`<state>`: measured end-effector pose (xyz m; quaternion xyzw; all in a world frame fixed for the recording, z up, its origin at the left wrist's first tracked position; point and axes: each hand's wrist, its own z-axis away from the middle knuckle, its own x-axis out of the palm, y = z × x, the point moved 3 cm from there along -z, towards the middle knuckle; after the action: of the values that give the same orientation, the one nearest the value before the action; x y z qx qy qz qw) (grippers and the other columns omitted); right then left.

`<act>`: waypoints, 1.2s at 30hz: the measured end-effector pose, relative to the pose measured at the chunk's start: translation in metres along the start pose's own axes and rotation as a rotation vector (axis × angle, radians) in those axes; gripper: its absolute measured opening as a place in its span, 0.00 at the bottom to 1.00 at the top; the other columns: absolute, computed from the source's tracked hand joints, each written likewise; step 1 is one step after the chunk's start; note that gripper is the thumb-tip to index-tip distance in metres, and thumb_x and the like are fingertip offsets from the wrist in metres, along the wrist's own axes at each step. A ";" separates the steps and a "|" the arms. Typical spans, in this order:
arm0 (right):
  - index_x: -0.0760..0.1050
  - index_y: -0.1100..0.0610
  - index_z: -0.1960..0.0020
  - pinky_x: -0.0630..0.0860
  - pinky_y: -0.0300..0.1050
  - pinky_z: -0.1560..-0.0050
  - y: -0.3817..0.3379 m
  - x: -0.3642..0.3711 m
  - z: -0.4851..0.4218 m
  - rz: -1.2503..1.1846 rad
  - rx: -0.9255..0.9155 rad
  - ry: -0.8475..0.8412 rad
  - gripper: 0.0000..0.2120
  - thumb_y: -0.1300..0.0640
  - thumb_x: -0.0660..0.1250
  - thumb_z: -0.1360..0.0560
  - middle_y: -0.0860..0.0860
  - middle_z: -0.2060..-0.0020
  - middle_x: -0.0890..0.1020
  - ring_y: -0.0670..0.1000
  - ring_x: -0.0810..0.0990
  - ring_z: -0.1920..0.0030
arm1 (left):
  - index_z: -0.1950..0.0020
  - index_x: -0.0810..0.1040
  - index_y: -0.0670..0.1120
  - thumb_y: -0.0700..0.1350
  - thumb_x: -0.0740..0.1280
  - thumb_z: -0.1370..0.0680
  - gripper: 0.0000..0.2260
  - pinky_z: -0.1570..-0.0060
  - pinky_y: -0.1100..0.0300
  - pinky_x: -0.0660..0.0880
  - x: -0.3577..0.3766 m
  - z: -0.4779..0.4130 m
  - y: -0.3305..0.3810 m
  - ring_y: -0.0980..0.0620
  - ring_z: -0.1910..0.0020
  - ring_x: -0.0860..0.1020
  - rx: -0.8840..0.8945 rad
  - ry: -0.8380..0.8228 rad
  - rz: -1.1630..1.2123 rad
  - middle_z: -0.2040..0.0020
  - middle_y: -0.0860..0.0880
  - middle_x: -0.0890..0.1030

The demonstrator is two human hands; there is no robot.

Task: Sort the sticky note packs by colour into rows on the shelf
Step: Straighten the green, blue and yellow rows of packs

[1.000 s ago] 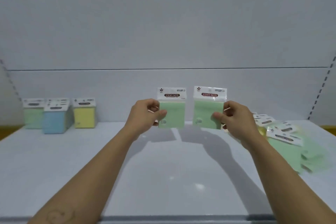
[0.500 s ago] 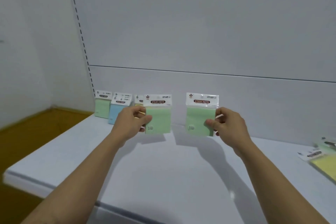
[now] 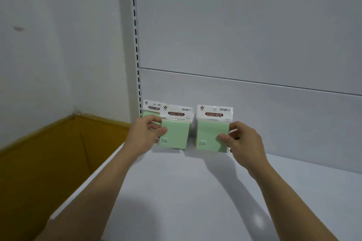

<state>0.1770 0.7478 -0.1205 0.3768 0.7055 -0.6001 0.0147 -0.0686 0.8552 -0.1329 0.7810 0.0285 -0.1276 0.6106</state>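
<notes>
Seen from the head camera, the left hand (image 3: 146,133) pinches one green pack (image 3: 175,133) and the right hand (image 3: 242,143) pinches another green pack (image 3: 211,135), both upright above the white shelf (image 3: 186,191), near a third pack (image 3: 149,108) at the back.

Shelf (image 3: 195,191) front free; pack (image 3: 151,106) blocks rear-L corner.

We are reading "STICKY NOTE" in pale letters on a dark red strip on the white top card of the left green pack (image 3: 175,137). We are reading the same words on the right green pack (image 3: 209,137). The tiny print beside them is looking too small to read. The strip on the back pack (image 3: 151,106) is looking too blurry.
</notes>
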 end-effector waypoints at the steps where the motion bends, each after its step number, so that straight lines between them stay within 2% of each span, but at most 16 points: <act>1: 0.78 0.54 0.55 0.75 0.43 0.64 -0.004 0.012 -0.002 0.003 0.004 0.000 0.05 0.58 0.73 0.28 0.50 0.62 0.84 0.49 0.80 0.63 | 0.57 0.76 0.49 0.34 0.72 0.27 0.10 0.62 0.52 0.78 -0.008 -0.007 -0.005 0.48 0.64 0.79 -0.005 -0.001 0.006 0.62 0.44 0.80; 3: 0.78 0.54 0.55 0.75 0.44 0.64 -0.011 0.032 -0.004 0.010 0.015 0.006 0.05 0.58 0.73 0.28 0.50 0.63 0.83 0.50 0.80 0.62 | 0.58 0.76 0.49 0.34 0.72 0.27 0.10 0.62 0.53 0.78 -0.022 -0.019 -0.015 0.48 0.64 0.79 -0.009 -0.005 0.015 0.62 0.43 0.81; 7: 0.78 0.54 0.55 0.78 0.49 0.58 -0.022 0.060 -0.009 0.010 0.039 0.023 0.05 0.58 0.73 0.29 0.50 0.62 0.84 0.52 0.82 0.60 | 0.55 0.77 0.46 0.34 0.72 0.27 0.08 0.65 0.56 0.78 -0.045 -0.040 -0.034 0.48 0.62 0.80 -0.020 -0.012 0.005 0.64 0.46 0.80; 11: 0.78 0.54 0.55 0.76 0.45 0.58 -0.032 0.084 -0.010 -0.003 0.059 0.055 0.05 0.58 0.73 0.29 0.49 0.62 0.84 0.50 0.82 0.60 | 0.54 0.79 0.46 0.35 0.73 0.28 0.08 0.53 0.44 0.80 -0.060 -0.065 -0.056 0.41 0.55 0.83 -0.045 0.010 -0.062 0.60 0.43 0.82; 14: 0.77 0.55 0.55 0.72 0.40 0.63 -0.038 0.100 -0.010 -0.016 0.063 0.078 0.05 0.58 0.72 0.28 0.49 0.62 0.83 0.49 0.81 0.60 | 0.55 0.79 0.48 0.36 0.73 0.28 0.08 0.53 0.42 0.80 -0.061 -0.080 -0.070 0.41 0.56 0.82 -0.071 0.029 -0.083 0.60 0.45 0.82; 16: 0.77 0.55 0.54 0.71 0.38 0.65 -0.037 0.110 -0.010 -0.017 0.057 0.111 0.05 0.59 0.72 0.28 0.48 0.62 0.83 0.48 0.80 0.59 | 0.52 0.80 0.46 0.37 0.72 0.28 0.07 0.54 0.46 0.80 -0.058 -0.085 -0.074 0.43 0.56 0.82 -0.061 0.053 -0.095 0.59 0.45 0.83; 17: 0.77 0.55 0.54 0.71 0.37 0.65 -0.035 0.114 -0.008 -0.022 0.058 0.132 0.05 0.58 0.73 0.28 0.48 0.62 0.83 0.48 0.81 0.59 | 0.50 0.80 0.45 0.37 0.72 0.27 0.07 0.55 0.51 0.80 -0.056 -0.087 -0.075 0.44 0.56 0.82 -0.045 0.066 -0.100 0.58 0.45 0.83; 19: 0.77 0.54 0.55 0.70 0.32 0.65 -0.028 0.119 -0.003 -0.030 0.053 0.177 0.05 0.59 0.73 0.28 0.47 0.63 0.82 0.44 0.80 0.60 | 0.48 0.80 0.42 0.37 0.71 0.26 0.08 0.62 0.65 0.75 -0.049 -0.086 -0.077 0.49 0.58 0.80 -0.024 0.106 -0.118 0.57 0.48 0.82; 21: 0.77 0.53 0.56 0.69 0.27 0.65 -0.022 0.121 0.002 -0.025 0.036 0.210 0.05 0.60 0.73 0.28 0.43 0.65 0.81 0.38 0.79 0.63 | 0.46 0.80 0.41 0.37 0.70 0.25 0.08 0.66 0.71 0.69 -0.044 -0.082 -0.078 0.53 0.60 0.78 -0.005 0.157 -0.135 0.58 0.49 0.80; 23: 0.77 0.52 0.56 0.69 0.27 0.65 -0.017 0.124 0.005 -0.042 0.035 0.217 0.06 0.60 0.73 0.28 0.43 0.65 0.81 0.37 0.78 0.64 | 0.47 0.80 0.42 0.38 0.70 0.25 0.08 0.67 0.72 0.68 -0.042 -0.082 -0.080 0.54 0.61 0.77 0.008 0.208 -0.154 0.58 0.48 0.81; 27: 0.77 0.48 0.57 0.70 0.31 0.65 -0.011 0.125 0.006 -0.061 0.045 0.217 0.07 0.59 0.73 0.28 0.45 0.64 0.83 0.44 0.80 0.64 | 0.46 0.80 0.42 0.37 0.69 0.24 0.08 0.60 0.63 0.73 -0.041 -0.085 -0.081 0.54 0.61 0.77 0.011 0.252 -0.128 0.57 0.48 0.81; 30: 0.78 0.49 0.57 0.70 0.30 0.64 -0.009 0.126 0.008 -0.061 0.043 0.211 0.06 0.58 0.73 0.28 0.44 0.65 0.83 0.41 0.79 0.64 | 0.45 0.80 0.42 0.38 0.69 0.24 0.08 0.65 0.71 0.71 -0.041 -0.086 -0.083 0.54 0.61 0.77 0.036 0.254 -0.146 0.58 0.49 0.81; 33: 0.78 0.49 0.57 0.72 0.36 0.62 -0.008 0.127 0.011 -0.077 0.049 0.207 0.06 0.58 0.73 0.28 0.46 0.65 0.83 0.42 0.79 0.64 | 0.45 0.80 0.41 0.38 0.69 0.24 0.09 0.72 0.76 0.70 -0.043 -0.086 -0.087 0.58 0.65 0.76 0.031 0.239 -0.136 0.58 0.49 0.80; 35: 0.78 0.48 0.57 0.72 0.35 0.63 -0.007 0.129 0.013 -0.080 0.056 0.202 0.06 0.58 0.73 0.29 0.46 0.64 0.84 0.42 0.79 0.64 | 0.43 0.79 0.41 0.39 0.70 0.24 0.10 0.69 0.76 0.71 -0.045 -0.085 -0.090 0.58 0.63 0.78 0.025 0.221 -0.140 0.56 0.47 0.81; 36: 0.78 0.49 0.57 0.71 0.34 0.63 -0.006 0.129 0.013 -0.085 0.059 0.199 0.06 0.58 0.73 0.29 0.46 0.65 0.84 0.42 0.79 0.64 | 0.42 0.78 0.41 0.41 0.70 0.24 0.12 0.64 0.73 0.72 -0.047 -0.084 -0.091 0.55 0.61 0.79 0.028 0.220 -0.169 0.54 0.46 0.82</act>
<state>0.0756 0.8028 -0.1798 0.4045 0.7008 -0.5803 -0.0920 -0.1189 0.9638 -0.1896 0.7936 0.1591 -0.0927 0.5799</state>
